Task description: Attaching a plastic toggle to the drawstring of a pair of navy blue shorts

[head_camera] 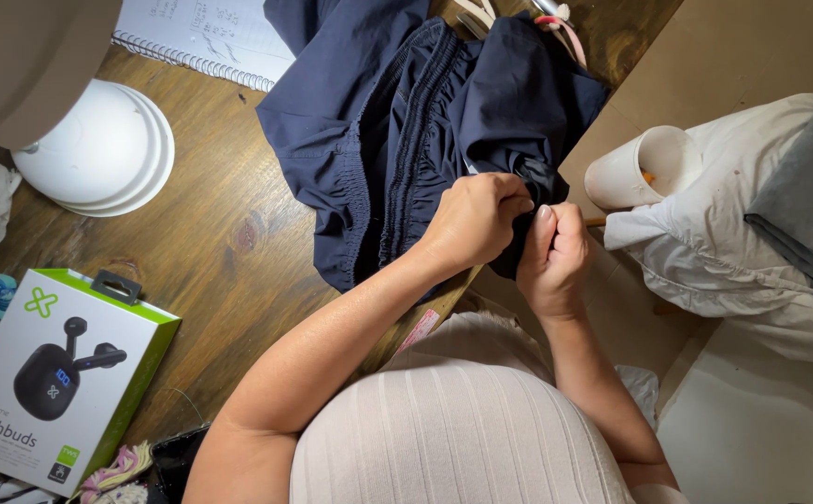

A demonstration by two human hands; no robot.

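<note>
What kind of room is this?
Probably a home sewing or work corner: both hands pinch a dark blue garment on a wooden table, with a spiral notebook and a white lamp base nearby.

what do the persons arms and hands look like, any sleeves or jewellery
Both arms are bare along all that shows, with no sleeves. The left hand and right hand have no gloves and no visible rings, watch or bracelets. Nails are short and look unpainted. A pale ribbed top covers the torso.

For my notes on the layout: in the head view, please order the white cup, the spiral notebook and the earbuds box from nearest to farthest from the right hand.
From the right hand:
1. White cup, to its upper right.
2. Spiral notebook, at the top left.
3. Earbuds box, at the far lower left.
</note>
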